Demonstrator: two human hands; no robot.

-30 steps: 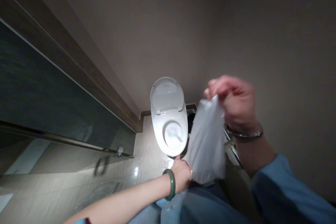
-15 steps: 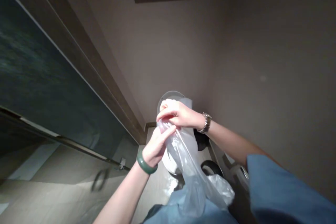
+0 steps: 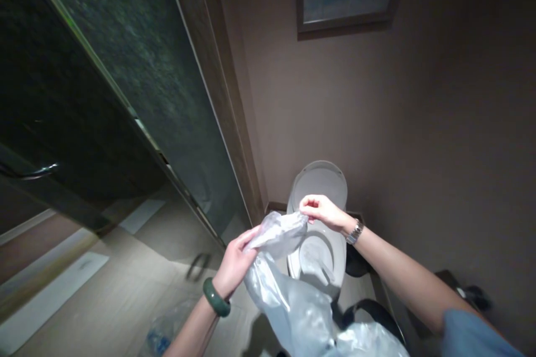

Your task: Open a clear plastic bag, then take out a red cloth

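Observation:
A translucent white plastic bag (image 3: 288, 301) hangs between my hands, its upper edge pulled sideways and its lower part spreading down in front of my body. My left hand (image 3: 238, 261), with a green bangle at the wrist, is closed on the bag's left side. Fingers and thumb of my right hand (image 3: 324, 212) pinch the bag's upper right edge; a metal watch circles that wrist. Below and beyond the hands stands a white toilet (image 3: 340, 256) with its lid (image 3: 320, 177) raised. The bag covers part of the toilet's front.
A glass shower door (image 3: 201, 139) runs along the left, with a metal handle (image 3: 29, 172). A framed picture (image 3: 347, 27) hangs on the wall ahead. A black-rimmed bin (image 3: 379, 312) stands at lower right. Another clear bag (image 3: 167, 329) lies on the floor at lower left.
My hands have moved apart, stretching the bag's edge between them. The view has shifted left, so more of the glass door, toilet and picture shows.

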